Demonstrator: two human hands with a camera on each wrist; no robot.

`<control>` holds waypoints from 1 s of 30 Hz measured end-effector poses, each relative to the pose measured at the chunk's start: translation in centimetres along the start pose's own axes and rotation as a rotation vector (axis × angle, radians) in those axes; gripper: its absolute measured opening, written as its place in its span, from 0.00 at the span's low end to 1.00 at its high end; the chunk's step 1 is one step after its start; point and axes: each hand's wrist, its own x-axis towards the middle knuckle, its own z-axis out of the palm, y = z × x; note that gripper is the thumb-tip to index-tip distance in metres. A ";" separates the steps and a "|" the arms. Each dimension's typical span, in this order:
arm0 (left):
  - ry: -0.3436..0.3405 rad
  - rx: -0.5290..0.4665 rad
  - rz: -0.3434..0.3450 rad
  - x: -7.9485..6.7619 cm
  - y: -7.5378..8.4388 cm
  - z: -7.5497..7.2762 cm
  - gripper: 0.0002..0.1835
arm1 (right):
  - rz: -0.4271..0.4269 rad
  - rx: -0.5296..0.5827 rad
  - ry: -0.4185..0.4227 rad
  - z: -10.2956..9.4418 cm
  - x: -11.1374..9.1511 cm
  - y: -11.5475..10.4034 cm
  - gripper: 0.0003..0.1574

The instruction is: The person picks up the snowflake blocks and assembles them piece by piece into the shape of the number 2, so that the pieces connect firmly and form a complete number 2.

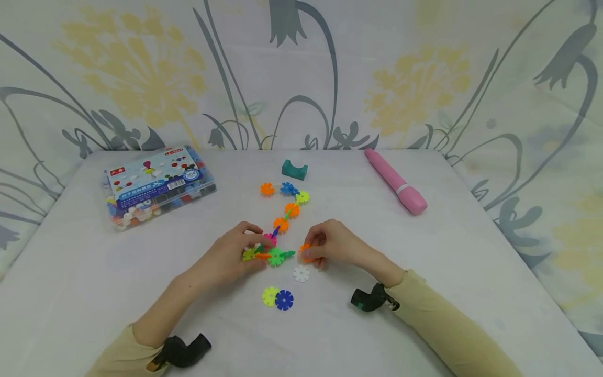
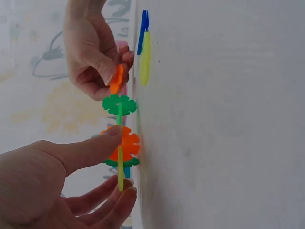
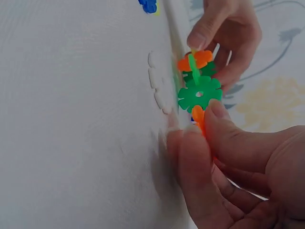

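Observation:
A chain of interlocking snowflake discs (image 1: 281, 225) in several colours winds over the white table. At its near end my left hand (image 1: 231, 254) pinches the linked discs, thumb above and fingers beneath a yellow disc (image 2: 121, 176). Between the thumb and fingers of my right hand (image 1: 336, 243) is a loose orange disc (image 1: 305, 253). In the right wrist view, that orange disc stands on edge right at the rim of a dark green disc (image 3: 200, 94) on the chain. A white disc (image 1: 301, 273) lies flat just below the right hand.
Nearer me, a yellow disc (image 1: 269, 296) and a blue disc (image 1: 285, 300) lie overlapping. A clear plastic box (image 1: 162, 183) of coloured parts stands at the back left. Beyond the chain sits a teal curved block (image 1: 294, 170); a pink tube-shaped case (image 1: 393, 180) lies at the back right.

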 end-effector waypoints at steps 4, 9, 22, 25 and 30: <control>0.032 0.002 -0.006 0.0 0.1 -0.2 0.12 | -0.004 0.028 -0.012 0.2 0.0 0.4 0.10; 0.041 -0.011 0.024 0.1 0.0 -0.1 0.08 | -0.006 0.054 -0.019 0.2 0.0 0.6 0.12; 0.118 -0.035 0.039 0.2 -0.1 0.4 0.02 | 0.029 0.037 0.039 0.8 0.4 0.3 0.10; 0.127 -0.049 0.032 0.1 0.0 0.5 0.02 | 0.046 0.032 0.061 0.8 0.3 0.3 0.11; 0.144 -0.070 0.009 0.2 0.2 0.7 0.03 | 0.035 0.078 0.057 0.7 0.2 0.4 0.12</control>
